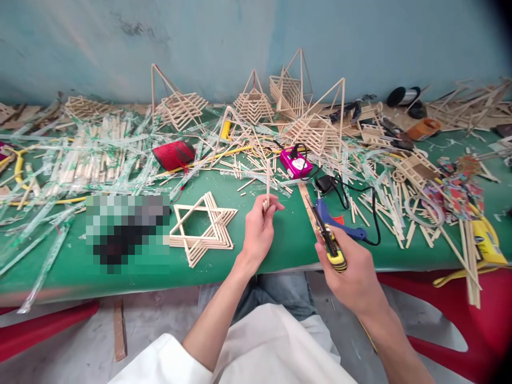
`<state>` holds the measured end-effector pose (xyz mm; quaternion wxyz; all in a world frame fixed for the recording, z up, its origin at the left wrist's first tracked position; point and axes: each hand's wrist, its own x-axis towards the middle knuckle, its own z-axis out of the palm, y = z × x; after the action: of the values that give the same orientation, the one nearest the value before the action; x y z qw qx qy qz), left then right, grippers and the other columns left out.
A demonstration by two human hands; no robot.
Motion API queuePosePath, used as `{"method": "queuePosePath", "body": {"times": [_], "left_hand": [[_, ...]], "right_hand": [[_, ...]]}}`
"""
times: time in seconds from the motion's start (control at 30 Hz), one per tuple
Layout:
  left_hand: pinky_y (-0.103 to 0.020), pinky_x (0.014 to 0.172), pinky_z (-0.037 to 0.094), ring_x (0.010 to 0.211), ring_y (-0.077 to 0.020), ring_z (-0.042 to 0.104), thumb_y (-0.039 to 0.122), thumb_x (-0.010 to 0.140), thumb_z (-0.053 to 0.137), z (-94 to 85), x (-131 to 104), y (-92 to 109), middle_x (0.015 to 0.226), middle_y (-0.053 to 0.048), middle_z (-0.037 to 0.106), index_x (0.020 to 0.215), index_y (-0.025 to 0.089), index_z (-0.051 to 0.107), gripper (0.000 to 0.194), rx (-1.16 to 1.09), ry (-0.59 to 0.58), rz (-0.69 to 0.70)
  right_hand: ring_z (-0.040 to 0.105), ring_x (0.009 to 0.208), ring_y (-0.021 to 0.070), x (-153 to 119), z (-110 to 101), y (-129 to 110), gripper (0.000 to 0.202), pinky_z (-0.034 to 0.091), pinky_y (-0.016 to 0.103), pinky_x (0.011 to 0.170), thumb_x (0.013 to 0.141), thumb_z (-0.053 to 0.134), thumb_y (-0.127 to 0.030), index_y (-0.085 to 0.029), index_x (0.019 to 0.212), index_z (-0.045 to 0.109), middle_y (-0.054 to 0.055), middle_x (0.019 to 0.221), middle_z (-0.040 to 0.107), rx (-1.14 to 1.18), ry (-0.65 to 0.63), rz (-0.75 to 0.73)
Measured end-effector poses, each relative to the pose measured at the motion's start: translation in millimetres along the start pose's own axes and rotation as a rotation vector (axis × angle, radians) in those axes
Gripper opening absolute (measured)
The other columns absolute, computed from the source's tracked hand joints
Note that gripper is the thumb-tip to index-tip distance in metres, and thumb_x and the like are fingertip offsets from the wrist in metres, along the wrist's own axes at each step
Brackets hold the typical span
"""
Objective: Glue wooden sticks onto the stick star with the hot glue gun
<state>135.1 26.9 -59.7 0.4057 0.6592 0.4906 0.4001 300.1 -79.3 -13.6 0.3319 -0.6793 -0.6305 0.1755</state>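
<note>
My left hand (260, 226) is closed around a thin wooden stick (268, 178), which points up and away from me. In my right hand (352, 266) is a yellow and black utility knife (334, 249), its front end pointing away from me. Just beyond the knife lies a blue glue gun (330, 217) with an orange trigger, its black cord trailing to the right. A star-shaped frame of stacked wooden sticks (220, 237) rests on the green table to the left of my left hand. A flat wooden strip (307, 200) lies partly behind the knife.
Several stick-built star lanterns (254, 104) stand along the wall. A magenta power box (296, 162) and a red roll (174, 154) sit mid-table. Loose sticks and plastic wrappers (108, 154) cover the left; more scraps lie right. Red chairs (480, 309) flank the front edge. One patch is pixelated.
</note>
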Motion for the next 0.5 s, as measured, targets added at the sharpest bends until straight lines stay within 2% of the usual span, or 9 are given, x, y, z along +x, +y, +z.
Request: {"method": "queuePosePath", "body": {"times": [0.1,0.17,0.37,0.5], "left_hand": [[-0.026,0.081,0.053,0.086,-0.0152,0.070,0.026,0.104,0.041,2.2,-6,-5,0.090,-0.004,0.073,0.109,0.019,0.055,0.017,-0.057,0.040,0.023],[-0.027,0.083,0.053,0.085,-0.0159,0.070,0.026,0.104,0.041,3.4,-8,-7,0.086,-0.004,0.072,0.104,0.019,0.059,0.019,-0.071,0.052,0.045],[-0.028,0.079,0.052,0.080,-0.0157,0.066,0.021,0.103,0.038,5.5,-12,-8,0.090,-0.005,0.066,0.108,0.020,0.057,0.020,-0.039,0.080,0.083],[-0.026,0.078,0.051,0.082,-0.0155,0.065,0.015,0.101,0.038,1.1,-13,-9,0.090,-0.005,0.066,0.097,0.020,0.055,0.018,-0.002,0.069,0.099]], "right_hand": [[0.069,0.101,0.0318,-1,-4,4,0.038,0.055,0.043,0.085,0.086,0.058,-0.026,-0.017,0.124,0.059,0.015,0.111,0.071,-0.270,0.068,0.013],[0.066,0.106,0.0362,0,-4,5,0.044,0.054,0.048,0.087,0.083,0.058,-0.025,-0.016,0.127,0.057,0.018,0.114,0.069,-0.410,0.082,0.031],[0.066,0.099,0.0349,5,-1,3,0.050,0.055,0.048,0.083,0.077,0.059,-0.020,-0.017,0.127,0.055,0.017,0.111,0.068,-0.562,0.041,-0.010],[0.066,0.096,0.0335,9,0,0,0.048,0.055,0.047,0.083,0.077,0.058,-0.019,-0.016,0.126,0.055,0.017,0.109,0.068,-0.590,0.023,-0.061]]}}
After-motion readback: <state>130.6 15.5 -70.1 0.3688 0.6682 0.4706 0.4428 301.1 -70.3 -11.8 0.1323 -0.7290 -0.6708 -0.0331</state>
